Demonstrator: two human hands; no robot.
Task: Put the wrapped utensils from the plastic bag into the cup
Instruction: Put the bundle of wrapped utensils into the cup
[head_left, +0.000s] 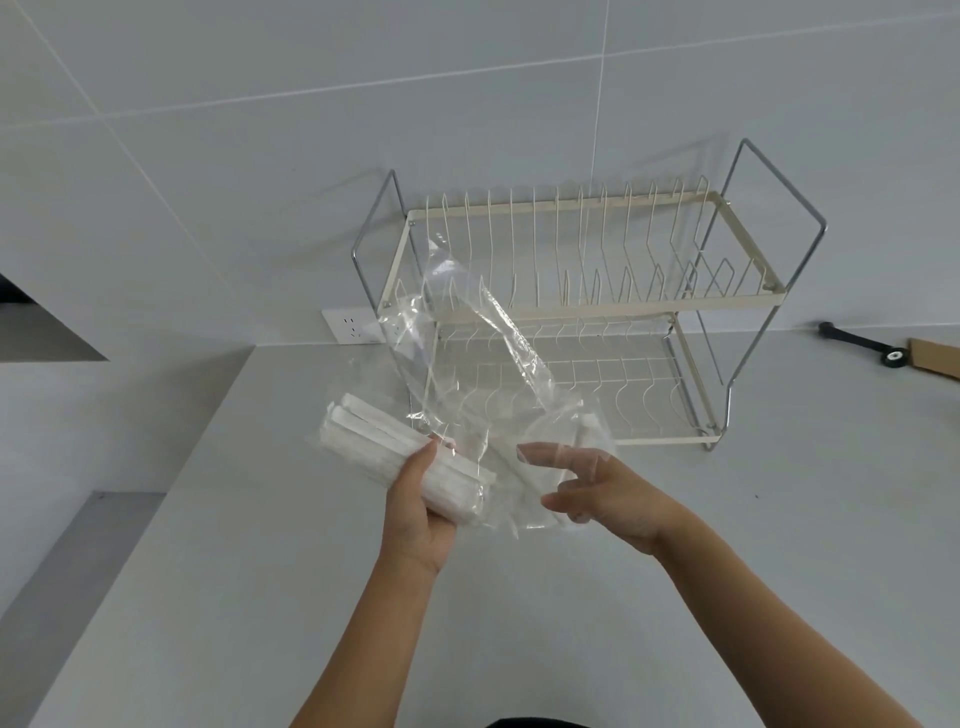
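Note:
My left hand (415, 512) grips a bundle of white paper-wrapped utensils (384, 447), held slanted above the counter. The bundle's far left end still lies inside the clear plastic bag (467, 332). The crumpled bag rises from the bundle in front of the rack. My right hand (597, 499) is just right of the bundle with thumb and fingers apart. Its index fingertip shows through the bag's film. A faint rounded clear outline shows through the plastic beside those fingers; I cannot tell whether it is the cup.
A two-tier cream wire dish rack (582, 306) stands at the back of the grey counter (519, 613), against the tiled wall. A wall socket (350, 326) is left of it. At the far right lie a black tool (860, 345) and a cardboard piece (935, 358). The counter's left edge drops off.

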